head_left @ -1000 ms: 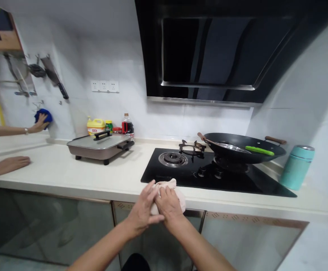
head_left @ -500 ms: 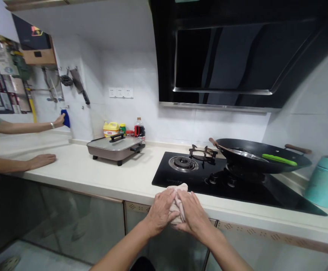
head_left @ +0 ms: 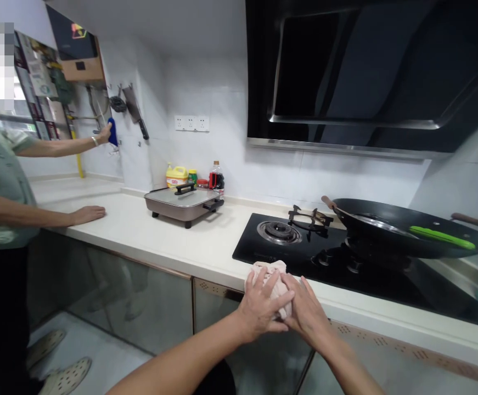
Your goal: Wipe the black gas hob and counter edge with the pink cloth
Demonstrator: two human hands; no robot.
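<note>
A crumpled pale pink cloth point(head_left: 272, 274) is bunched between my two hands at the counter's front edge. My left hand point(head_left: 263, 302) presses over its near left side with the fingers spread across it. From the right, my right hand point(head_left: 307, 307) grips the other side of the cloth. Just beyond lies the black glass gas stove point(head_left: 296, 252), with a bare left burner point(head_left: 279, 232) and a pot support point(head_left: 310, 219) set behind it. On the right burner stands a large black wok point(head_left: 370, 241) holding a bright green-handled utensil point(head_left: 442, 237).
A lidded electric pan point(head_left: 181, 208) stands on the white counter point(head_left: 140, 233), with bottles point(head_left: 217, 178) behind it. At left, a co-worker point(head_left: 4, 181) holds a blue cloth point(head_left: 112, 133) against the wall. A cleaver point(head_left: 135, 112) hangs there. The range hood point(head_left: 346, 82) overhangs the stove.
My view has swung left and more of the co-worker shows. My left hand's fingers have spread further over the pink cloth. The co-worker's hand with the blue cloth has moved up the wall.
</note>
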